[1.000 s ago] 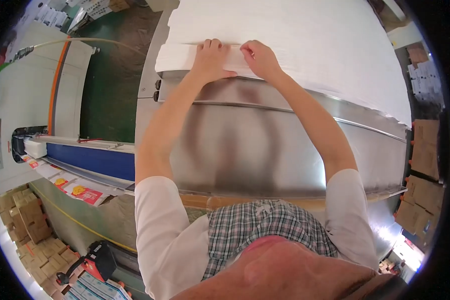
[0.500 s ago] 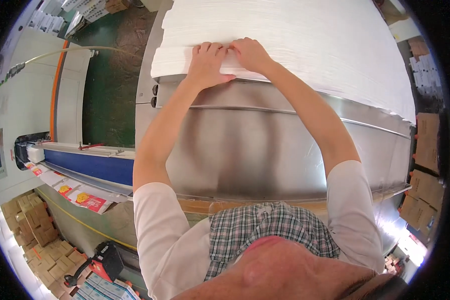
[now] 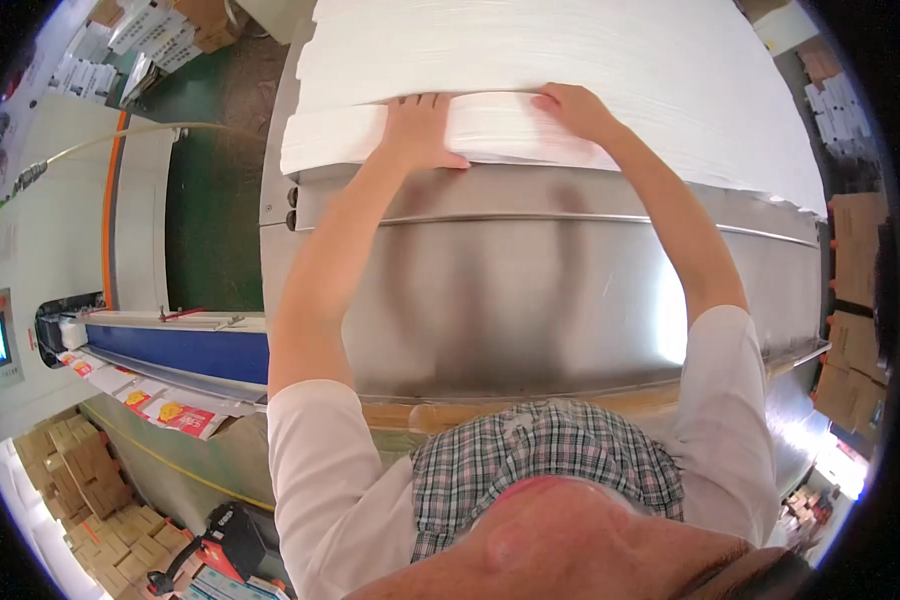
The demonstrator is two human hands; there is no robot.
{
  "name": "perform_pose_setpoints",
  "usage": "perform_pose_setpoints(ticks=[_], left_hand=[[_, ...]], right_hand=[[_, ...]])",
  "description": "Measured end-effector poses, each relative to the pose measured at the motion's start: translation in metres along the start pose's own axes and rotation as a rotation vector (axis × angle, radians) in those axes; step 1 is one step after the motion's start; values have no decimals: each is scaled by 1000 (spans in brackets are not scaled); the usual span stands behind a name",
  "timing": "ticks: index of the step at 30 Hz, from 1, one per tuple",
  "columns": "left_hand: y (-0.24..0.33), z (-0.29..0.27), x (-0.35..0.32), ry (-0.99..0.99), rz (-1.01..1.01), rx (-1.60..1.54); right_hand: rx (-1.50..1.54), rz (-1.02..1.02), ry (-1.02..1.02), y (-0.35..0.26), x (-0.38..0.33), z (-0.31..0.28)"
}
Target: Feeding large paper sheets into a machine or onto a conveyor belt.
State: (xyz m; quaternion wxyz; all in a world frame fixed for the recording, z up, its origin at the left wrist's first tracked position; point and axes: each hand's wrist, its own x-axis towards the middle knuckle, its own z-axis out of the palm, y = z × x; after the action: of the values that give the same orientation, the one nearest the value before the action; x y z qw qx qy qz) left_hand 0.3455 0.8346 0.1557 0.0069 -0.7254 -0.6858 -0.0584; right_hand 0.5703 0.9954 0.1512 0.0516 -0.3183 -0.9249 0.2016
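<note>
A wide mass of soft white sheets like tissue paper [image 3: 530, 50] covers the far part of the metal table. Along its near edge, a front strip of tissue sheets [image 3: 490, 130] is parted from the rest by a narrow gap. My left hand [image 3: 417, 130] grips this strip, its fingers tucked into the gap and its thumb across the near face. Farther right, my right hand [image 3: 582, 112] is closed over the same strip, with bent fingers at its far edge; its thumb is blurred.
A bare steel ledge [image 3: 510, 300] lies between my body and the sheets. To the left runs a blue conveyor [image 3: 180, 345] with red-and-white packaging [image 3: 170, 405] beside it, by a white machine [image 3: 50, 240]. Cardboard boxes [image 3: 855, 250] stand at the right, more boxes [image 3: 90, 470] at lower left.
My right hand has moved rightward along the strip, away from my left hand. The gap behind the strip shows longer. My left hand keeps about the same hold; the view has shifted slightly.
</note>
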Motion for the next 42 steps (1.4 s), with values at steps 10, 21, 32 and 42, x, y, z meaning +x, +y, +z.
perform_pose_setpoints(ticks=[10, 21, 32, 42], left_hand=[[13, -8, 30, -348, -233, 26], [106, -30, 73, -697, -744, 320], [2, 20, 35, -569, -586, 288], [-22, 39, 27, -464, -512, 205]], right_hand=[[-329, 295, -83, 132, -93, -45], [-368, 291, -499, 320, -220, -173], [-619, 735, -450, 551, -339, -247], [-649, 778, -444, 601, -340, -253]])
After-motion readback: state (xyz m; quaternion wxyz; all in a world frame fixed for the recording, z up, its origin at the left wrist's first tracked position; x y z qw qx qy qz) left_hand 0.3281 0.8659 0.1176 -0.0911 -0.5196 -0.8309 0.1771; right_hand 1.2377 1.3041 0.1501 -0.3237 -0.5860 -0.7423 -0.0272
